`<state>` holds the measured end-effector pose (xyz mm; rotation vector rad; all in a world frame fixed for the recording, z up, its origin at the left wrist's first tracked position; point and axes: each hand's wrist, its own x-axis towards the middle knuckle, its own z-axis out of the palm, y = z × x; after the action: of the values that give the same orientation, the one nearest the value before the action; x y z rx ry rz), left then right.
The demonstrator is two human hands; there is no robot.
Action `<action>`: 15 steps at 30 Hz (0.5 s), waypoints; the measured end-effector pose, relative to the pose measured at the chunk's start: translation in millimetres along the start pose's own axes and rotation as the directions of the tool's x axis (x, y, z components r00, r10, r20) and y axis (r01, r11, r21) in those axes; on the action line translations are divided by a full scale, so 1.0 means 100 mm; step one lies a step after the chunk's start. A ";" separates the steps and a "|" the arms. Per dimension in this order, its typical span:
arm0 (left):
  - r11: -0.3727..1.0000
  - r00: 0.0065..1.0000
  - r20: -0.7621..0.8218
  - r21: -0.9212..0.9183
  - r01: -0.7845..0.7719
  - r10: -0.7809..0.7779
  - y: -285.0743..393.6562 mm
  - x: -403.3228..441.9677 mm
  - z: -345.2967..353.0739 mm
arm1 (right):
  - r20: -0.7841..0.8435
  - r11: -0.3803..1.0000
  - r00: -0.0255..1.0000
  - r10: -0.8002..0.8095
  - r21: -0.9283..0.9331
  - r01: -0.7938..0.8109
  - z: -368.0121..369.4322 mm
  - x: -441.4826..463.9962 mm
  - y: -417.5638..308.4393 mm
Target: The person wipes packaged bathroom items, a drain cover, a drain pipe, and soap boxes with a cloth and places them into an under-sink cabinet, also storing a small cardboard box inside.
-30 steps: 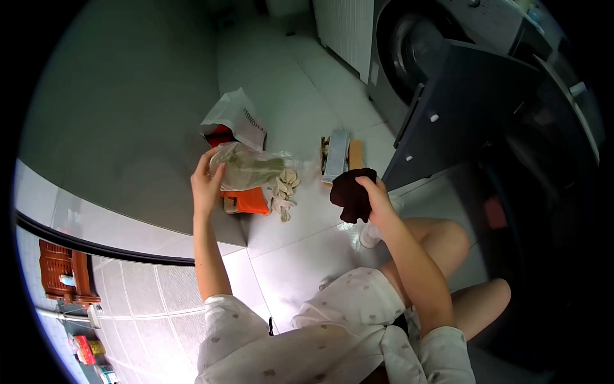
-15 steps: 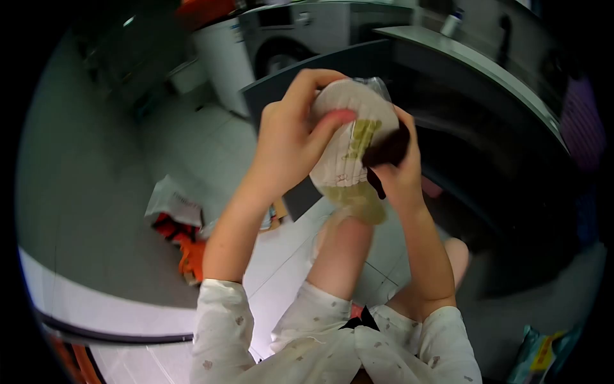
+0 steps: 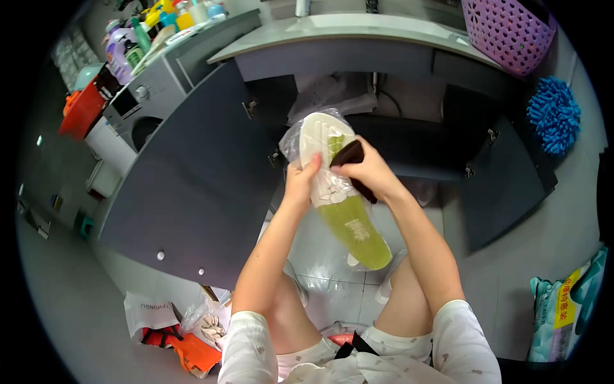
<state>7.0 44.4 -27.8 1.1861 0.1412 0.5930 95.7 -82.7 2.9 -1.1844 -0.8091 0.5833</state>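
In front of the open cabinet I hold a white and green insole point(image 3: 354, 225) in clear plastic wrapping, its green end tilted down and to the right. My left hand point(image 3: 302, 182) is closed around the insole's left edge, thumb on its upper face. On the other side my right hand point(image 3: 369, 169) is closed on a dark brown, cloth-like piece point(image 3: 349, 153). That piece lies against the insole's right edge, and its exact kind is unclear. Crumpled plastic point(image 3: 292, 142) shows behind the insole's pale end.
Two dark cabinet doors, left point(image 3: 192, 173) and right point(image 3: 505, 185), stand open under the sink counter point(image 3: 332, 29). A purple basket point(image 3: 508, 38) and a blue mop head point(image 3: 554, 115) are at right. Bags point(image 3: 150, 313) lie on the left floor; a teal packet point(image 3: 556, 320) is at lower right.
The view has turned, bringing the open cabinet and counter into sight. Both hands have lowered the insole, and more of its green end faces me. The dark piece stays in my right hand.
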 end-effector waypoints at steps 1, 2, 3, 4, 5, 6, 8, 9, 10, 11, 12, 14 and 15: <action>0.997 0.997 -0.066 -0.059 -0.051 0.047 -0.05 0.07 -0.02 | 0.015 0.993 0.999 0.031 -0.113 -0.029 -0.01 0.01 0.15; 0.996 0.992 -0.122 -0.086 -0.036 0.025 -0.05 0.14 -0.09 | 0.056 0.991 0.996 0.071 -0.118 -0.064 -0.02 0.03 0.41; 0.990 0.989 -0.146 -0.139 -0.034 0.013 0.01 0.19 -0.16 | 0.105 0.977 0.980 0.168 -0.149 -0.152 0.00 0.00 0.51; 0.981 0.990 -0.137 -0.192 -0.034 0.007 0.01 0.27 -0.32 | 0.156 0.955 0.952 0.263 -0.183 -0.234 0.02 -0.03 0.60; 0.963 0.990 -0.141 -0.268 -0.018 -0.021 0.00 0.31 -0.45 | 0.202 0.946 0.939 0.280 -0.224 -0.234 0.02 -0.05 0.64; 0.941 0.989 -0.144 -0.339 -0.008 -0.043 0.01 0.36 -0.56 | 0.233 0.918 0.905 0.356 -0.269 -0.292 0.01 -0.05 0.68; 0.889 0.990 -0.114 -0.458 0.020 -0.081 0.01 0.40 -0.74 | 0.330 0.858 0.802 0.499 -0.319 -0.403 -0.06 -0.04 0.67; 0.878 0.990 -0.100 -0.477 0.036 -0.095 0.00 0.43 -0.85 | 0.362 0.867 0.793 0.490 -0.292 -0.403 -0.12 -0.05 0.71; 0.880 0.990 -0.105 -0.474 0.037 -0.098 0.00 0.42 -0.85 | 0.416 0.854 0.749 0.516 -0.321 -0.411 -0.19 -0.02 0.73; 0.845 0.992 -0.075 -0.533 0.042 -0.097 -0.01 0.40 -0.83 | 0.391 0.836 0.741 0.546 -0.316 -0.449 -0.26 -0.03 0.73; 0.805 0.994 -0.044 -0.591 0.051 -0.095 -0.02 0.37 -0.79 | 0.365 0.815 0.731 0.577 -0.310 -0.489 -0.28 -0.05 0.66; 0.753 0.995 0.077 -0.651 0.097 -0.062 -0.06 0.31 -0.61 | 0.331 0.821 0.753 0.569 -0.271 -0.502 -0.29 -0.06 0.73; 0.754 0.969 0.246 -0.639 0.155 0.009 -0.10 0.28 -0.44 | 0.339 0.834 0.763 0.551 -0.184 -0.521 -0.29 -0.07 0.78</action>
<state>16.3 93.1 -47.9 0.5441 -0.2157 0.3726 116.3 -81.8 -78.3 -1.4082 -0.8158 1.3034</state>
